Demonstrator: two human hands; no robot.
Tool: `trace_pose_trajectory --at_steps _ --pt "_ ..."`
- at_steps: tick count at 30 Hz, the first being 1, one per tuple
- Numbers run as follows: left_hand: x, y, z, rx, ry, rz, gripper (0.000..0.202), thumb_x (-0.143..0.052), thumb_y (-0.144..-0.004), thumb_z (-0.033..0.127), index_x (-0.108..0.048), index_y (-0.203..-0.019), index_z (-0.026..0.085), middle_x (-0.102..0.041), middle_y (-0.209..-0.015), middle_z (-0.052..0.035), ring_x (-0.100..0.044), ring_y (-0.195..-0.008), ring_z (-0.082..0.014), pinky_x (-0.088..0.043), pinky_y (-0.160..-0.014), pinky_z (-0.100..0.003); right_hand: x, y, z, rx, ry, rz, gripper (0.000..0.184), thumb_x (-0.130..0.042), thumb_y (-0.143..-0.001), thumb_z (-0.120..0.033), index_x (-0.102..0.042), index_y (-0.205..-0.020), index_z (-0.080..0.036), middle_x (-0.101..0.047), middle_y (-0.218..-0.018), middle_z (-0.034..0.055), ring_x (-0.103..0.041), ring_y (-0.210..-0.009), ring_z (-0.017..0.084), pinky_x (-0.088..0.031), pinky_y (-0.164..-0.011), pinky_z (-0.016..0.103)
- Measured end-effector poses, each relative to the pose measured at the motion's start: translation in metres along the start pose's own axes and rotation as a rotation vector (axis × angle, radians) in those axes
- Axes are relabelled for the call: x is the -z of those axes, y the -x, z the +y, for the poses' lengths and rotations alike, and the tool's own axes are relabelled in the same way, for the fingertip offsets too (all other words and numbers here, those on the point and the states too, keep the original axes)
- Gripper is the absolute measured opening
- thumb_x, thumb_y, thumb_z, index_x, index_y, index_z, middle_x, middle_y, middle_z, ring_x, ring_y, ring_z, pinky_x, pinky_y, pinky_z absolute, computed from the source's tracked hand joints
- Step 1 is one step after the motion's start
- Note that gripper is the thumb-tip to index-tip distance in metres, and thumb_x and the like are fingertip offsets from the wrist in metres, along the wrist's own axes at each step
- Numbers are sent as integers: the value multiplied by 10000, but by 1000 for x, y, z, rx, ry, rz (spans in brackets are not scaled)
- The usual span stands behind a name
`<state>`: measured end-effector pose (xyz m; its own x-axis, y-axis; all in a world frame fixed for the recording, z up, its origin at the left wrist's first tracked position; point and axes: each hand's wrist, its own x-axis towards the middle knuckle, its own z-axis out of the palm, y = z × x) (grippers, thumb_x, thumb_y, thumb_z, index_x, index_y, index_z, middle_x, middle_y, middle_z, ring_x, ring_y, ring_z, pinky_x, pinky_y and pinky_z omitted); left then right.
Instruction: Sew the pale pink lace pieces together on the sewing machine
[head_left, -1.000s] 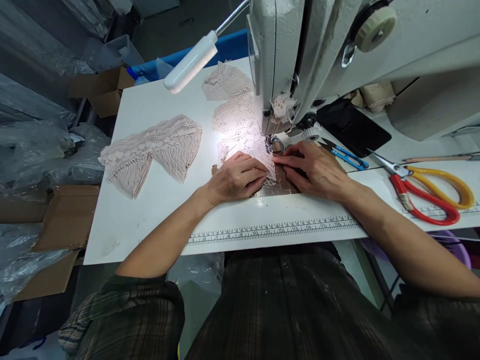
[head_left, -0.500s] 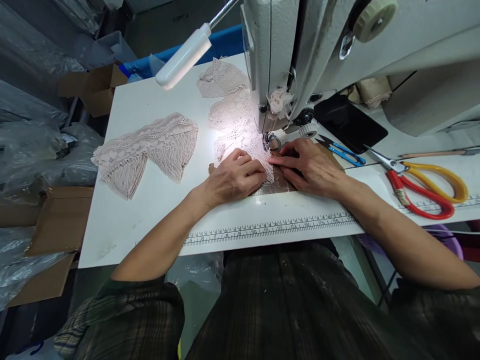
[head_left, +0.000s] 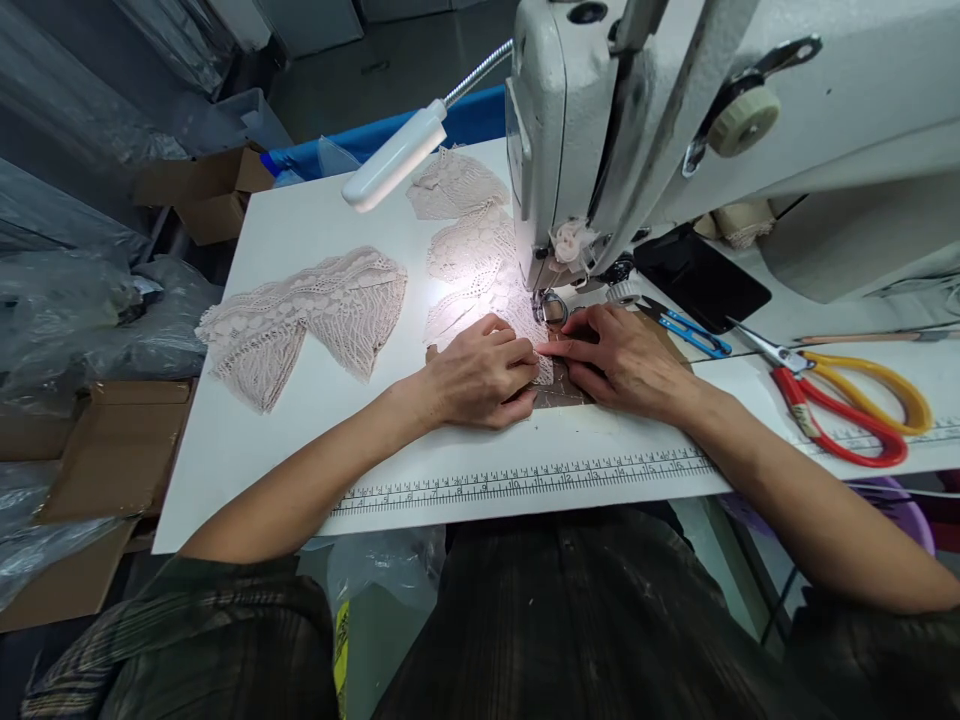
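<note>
Pale pink lace fabric runs in a chain of pieces under the needle of the sewing machine. My left hand has its fingers curled down on the lace just left of the presser foot. Close to the foot's right side, my right hand pinches the lace edge between thumb and index finger; the exact grip is partly hidden. A brown worn plate shows beneath the lace between both hands. More folded lace lies apart on the left of the table.
A lamp lights the needle area. At right lie blue thread snips, a black phone and red-and-yellow scissors. A printed ruler follows the front edge of the white table. Cardboard boxes stand left.
The camera view has shifted, so the scene sits slightly lower. My left hand has drawn a little closer to the body and its fingers are more curled; my right stays by the foot.
</note>
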<state>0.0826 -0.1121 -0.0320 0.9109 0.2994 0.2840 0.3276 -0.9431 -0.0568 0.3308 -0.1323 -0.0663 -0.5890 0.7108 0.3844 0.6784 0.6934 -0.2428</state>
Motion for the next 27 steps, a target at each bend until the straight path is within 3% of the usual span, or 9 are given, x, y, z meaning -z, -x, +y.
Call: trace_pose_trajectory --at_steps 16,27 --pt "-10 3 -5 83 -34 29 289 -489 -1004 308 -738 -1031 165 -731 -1035 -73 -652 -879 -209 -484 -1033 -458 -3 -9 -8 -146 144 -35 430 -422 -1041 -383 -729 -1325 -283 -624 -1110 159 -524 -990 285 -474 -822 415" --pt "-12 2 -9 120 -63 5 316 -473 -1002 314 -716 -1103 140 -715 -1061 -94 -649 -906 -228 -485 -1028 -465 0 -7 -8 -99 159 -25 428 -435 -1037 -372 -706 -1350 -264 -631 -1125 152 -528 -942 258 -480 -824 416"
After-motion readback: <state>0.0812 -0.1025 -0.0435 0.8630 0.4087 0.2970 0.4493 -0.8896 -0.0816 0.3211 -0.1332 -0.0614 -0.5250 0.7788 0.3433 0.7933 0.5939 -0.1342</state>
